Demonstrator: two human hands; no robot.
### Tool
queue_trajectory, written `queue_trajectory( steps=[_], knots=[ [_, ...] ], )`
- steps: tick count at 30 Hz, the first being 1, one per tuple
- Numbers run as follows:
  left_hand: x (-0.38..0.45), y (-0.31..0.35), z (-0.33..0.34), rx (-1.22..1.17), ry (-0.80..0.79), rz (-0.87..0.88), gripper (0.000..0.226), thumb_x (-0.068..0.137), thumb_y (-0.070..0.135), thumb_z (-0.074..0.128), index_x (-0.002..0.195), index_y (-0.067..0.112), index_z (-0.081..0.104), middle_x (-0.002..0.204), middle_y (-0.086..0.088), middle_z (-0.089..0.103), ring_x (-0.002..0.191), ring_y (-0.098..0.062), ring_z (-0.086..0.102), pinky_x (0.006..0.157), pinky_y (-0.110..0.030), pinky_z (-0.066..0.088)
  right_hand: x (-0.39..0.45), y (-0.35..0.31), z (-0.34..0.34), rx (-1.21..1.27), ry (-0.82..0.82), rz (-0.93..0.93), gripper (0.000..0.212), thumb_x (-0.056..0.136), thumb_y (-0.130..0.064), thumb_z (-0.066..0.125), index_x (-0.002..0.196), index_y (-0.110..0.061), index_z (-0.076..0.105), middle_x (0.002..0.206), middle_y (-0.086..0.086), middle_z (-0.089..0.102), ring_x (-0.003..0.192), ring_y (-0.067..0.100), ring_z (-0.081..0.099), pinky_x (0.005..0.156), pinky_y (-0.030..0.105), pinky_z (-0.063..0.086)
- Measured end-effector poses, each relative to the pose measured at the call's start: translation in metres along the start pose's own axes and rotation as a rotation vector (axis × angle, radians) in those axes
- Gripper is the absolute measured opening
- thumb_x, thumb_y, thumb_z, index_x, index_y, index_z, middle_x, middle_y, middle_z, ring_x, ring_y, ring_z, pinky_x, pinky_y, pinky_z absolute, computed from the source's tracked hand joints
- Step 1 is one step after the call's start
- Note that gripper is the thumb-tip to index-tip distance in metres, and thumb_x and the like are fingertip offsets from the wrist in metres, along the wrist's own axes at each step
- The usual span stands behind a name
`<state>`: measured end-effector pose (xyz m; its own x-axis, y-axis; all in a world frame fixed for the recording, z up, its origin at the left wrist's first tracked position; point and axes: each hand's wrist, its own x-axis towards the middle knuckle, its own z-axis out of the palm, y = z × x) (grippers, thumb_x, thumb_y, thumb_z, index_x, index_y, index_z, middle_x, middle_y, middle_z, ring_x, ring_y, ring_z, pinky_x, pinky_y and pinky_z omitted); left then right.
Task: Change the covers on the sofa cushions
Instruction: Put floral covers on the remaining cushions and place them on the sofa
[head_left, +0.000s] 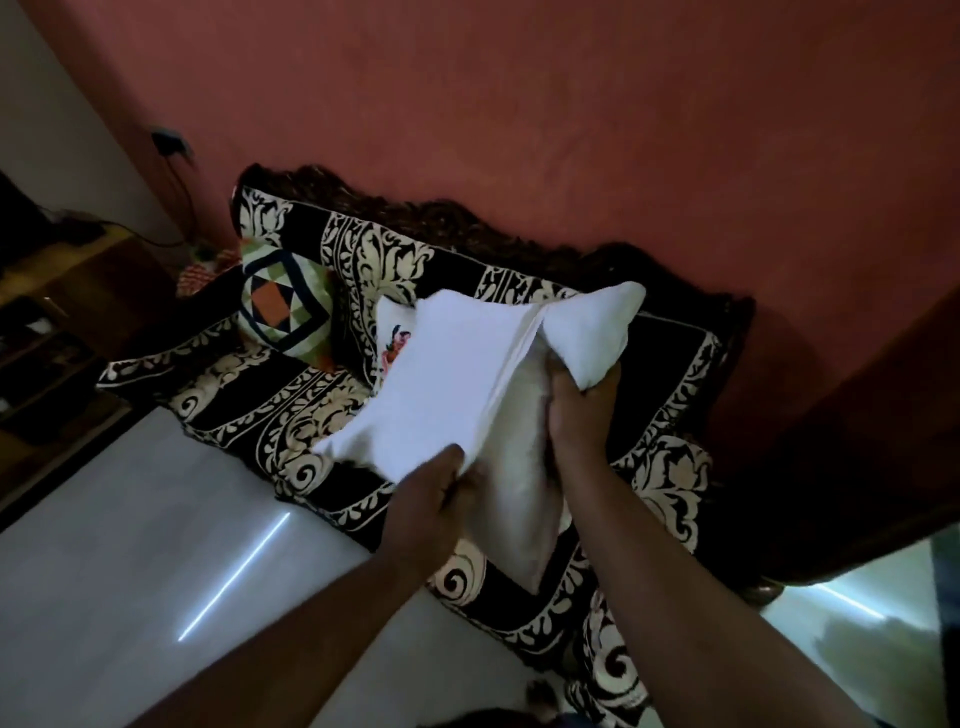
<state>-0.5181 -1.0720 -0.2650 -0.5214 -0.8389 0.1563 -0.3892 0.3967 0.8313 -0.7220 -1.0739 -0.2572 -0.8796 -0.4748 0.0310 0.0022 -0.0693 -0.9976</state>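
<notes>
I hold a white cushion (524, 499) above the sofa seat, partly inside a white cover (441, 379) with a small embroidered flower at its far left edge. My left hand (441, 499) pinches the cover's open edge near the front. My right hand (582, 405) grips the cushion's bare upper part, where one white corner sticks up past the cover. A second cushion (285, 306) in a green, orange and navy diamond-patterned cover leans against the sofa back at the left.
The sofa (291, 395) is draped in a black cloth with cream floral scrolls and stands against a red wall (519, 130). Pale glossy floor (130, 545) lies in front. A wooden cabinet (47, 332) stands at the left, with a wall socket and cable above it.
</notes>
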Motion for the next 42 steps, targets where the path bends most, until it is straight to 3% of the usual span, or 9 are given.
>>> queue_trajectory(
  steps=[4, 8, 14, 17, 20, 25, 30, 37, 42],
  knots=[
    [0.045, 0.003, 0.001, -0.218, 0.074, -0.203, 0.025, 0.100, 0.036, 0.055, 0.085, 0.016, 0.056, 0.080, -0.005, 0.063, 0.076, -0.021, 0.060, 0.069, -0.040, 0.049, -0.008, 0.021, -0.055, -0.388, -0.346, -0.183, 0.084, 0.093, -0.058, 0.057, 0.160, -0.031, 0.014, 0.155, 0.007, 0.033, 0.139, 0.021, 0.038, 0.112, 0.037, 0.037],
    [0.076, 0.016, 0.018, -0.382, -0.041, -0.304, 0.024, 0.097, 0.037, 0.058, 0.082, 0.018, 0.058, 0.077, -0.005, 0.061, 0.076, -0.019, 0.058, 0.069, -0.036, 0.046, -0.020, 0.050, -0.117, -1.003, -0.620, -0.840, 0.121, 0.075, -0.088, 0.050, 0.162, -0.013, 0.012, 0.166, 0.019, 0.014, 0.153, 0.039, 0.013, 0.117, 0.067, 0.020],
    [0.096, 0.049, 0.051, -0.355, -0.315, -0.249, 0.061, 0.087, 0.055, 0.061, 0.104, -0.004, 0.054, 0.096, -0.027, 0.062, 0.086, -0.022, 0.060, 0.081, -0.040, 0.047, 0.018, 0.055, -0.140, -0.930, -0.621, -1.108, 0.129, 0.070, -0.091, 0.053, 0.152, 0.004, 0.024, 0.162, 0.021, 0.022, 0.151, 0.039, 0.023, 0.114, 0.073, 0.021],
    [0.108, 0.053, 0.054, -0.238, -0.369, -0.212, 0.040, 0.096, 0.048, 0.059, 0.092, 0.009, 0.059, 0.087, -0.012, 0.064, 0.083, -0.021, 0.062, 0.079, -0.039, 0.049, 0.025, 0.043, -0.137, -0.807, -0.603, -1.077, 0.105, 0.075, -0.079, 0.063, 0.140, 0.001, 0.044, 0.137, 0.018, 0.055, 0.128, 0.032, 0.050, 0.112, 0.050, 0.038],
    [0.113, 0.056, 0.066, -0.012, -0.350, -0.136, 0.031, 0.097, 0.052, 0.053, 0.089, 0.022, 0.056, 0.084, 0.008, 0.060, 0.084, -0.013, 0.056, 0.084, -0.037, 0.046, 0.023, 0.036, -0.122, -0.847, -0.633, -0.933, 0.057, 0.081, -0.059, 0.063, 0.115, -0.014, 0.058, 0.091, 0.008, 0.071, 0.083, 0.029, 0.066, 0.073, 0.038, 0.053],
    [0.070, 0.022, 0.085, 0.048, 0.226, -0.248, 0.076, 0.083, 0.078, 0.045, 0.131, 0.020, 0.054, 0.127, -0.002, 0.057, 0.117, -0.021, 0.054, 0.100, -0.043, 0.046, 0.023, 0.055, -0.116, -0.938, -0.403, -0.702, 0.049, 0.091, -0.064, 0.053, 0.104, -0.017, 0.065, 0.072, 0.002, 0.070, 0.064, 0.028, 0.068, 0.055, 0.031, 0.048],
    [0.033, -0.020, 0.115, -0.182, -0.236, -0.561, 0.048, 0.084, 0.054, 0.071, 0.116, 0.019, 0.062, 0.106, -0.002, 0.071, 0.091, -0.014, 0.068, 0.073, -0.026, 0.053, 0.023, 0.040, -0.117, -0.985, -0.120, -0.424, 0.060, 0.077, -0.063, 0.073, 0.102, -0.010, 0.063, 0.073, 0.010, 0.070, 0.067, 0.034, 0.069, 0.055, 0.034, 0.050],
    [0.062, 0.008, 0.136, -0.368, -0.221, -0.486, 0.033, 0.096, 0.022, 0.041, 0.084, 0.000, 0.063, 0.074, -0.014, 0.054, 0.070, -0.022, 0.050, 0.057, -0.026, 0.036, 0.001, 0.043, -0.124, -1.482, -0.136, -0.355, 0.030, 0.076, -0.023, 0.071, 0.102, -0.009, 0.072, 0.052, 0.003, 0.061, 0.041, 0.027, 0.060, 0.038, 0.025, 0.040],
    [0.061, 0.005, 0.142, -0.523, -0.475, -0.543, 0.035, 0.088, 0.052, 0.057, 0.092, 0.019, 0.068, 0.099, -0.005, 0.071, 0.094, -0.023, 0.067, 0.087, -0.044, 0.054, 0.013, 0.050, -0.136, -1.584, -0.199, -0.243, 0.026, 0.093, -0.023, 0.047, 0.105, -0.012, 0.069, 0.070, 0.008, 0.070, 0.061, 0.033, 0.069, 0.052, 0.036, 0.051]
  ],
)
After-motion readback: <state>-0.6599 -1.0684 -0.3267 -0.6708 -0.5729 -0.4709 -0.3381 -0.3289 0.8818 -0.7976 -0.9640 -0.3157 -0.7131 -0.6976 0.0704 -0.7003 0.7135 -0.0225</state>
